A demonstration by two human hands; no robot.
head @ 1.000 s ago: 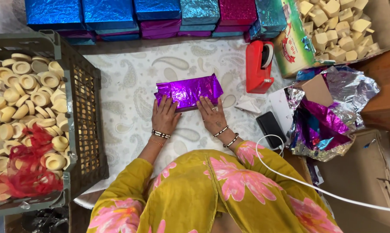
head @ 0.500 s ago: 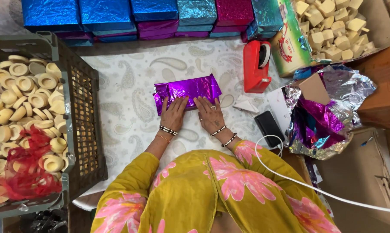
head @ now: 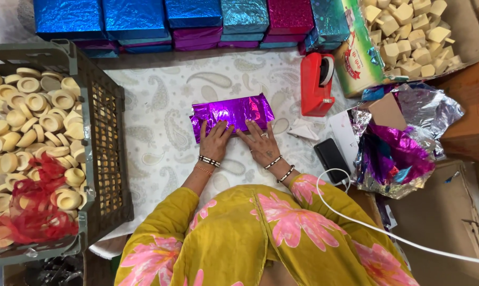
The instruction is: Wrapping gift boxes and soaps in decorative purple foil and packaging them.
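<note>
Both hands are pressing flat on a purple foil-wrapped box (head: 231, 112) lying on the paisley cloth (head: 160, 132) — the left hand (head: 215, 142) is resting on its near left edge, the right hand (head: 259, 144) on its near right edge, fingers stretched out and lying close together, gripping nothing. A red tape dispenser (head: 317, 83) is standing just right of the box, a black phone (head: 332, 160) is lying near the right wrist, and a dark crate (head: 104, 153) of round pale pieces is sitting to the left — well apart from the box.

Shiny purple foil parcel (head: 231, 112), paisley cloth (head: 160, 127)
</note>
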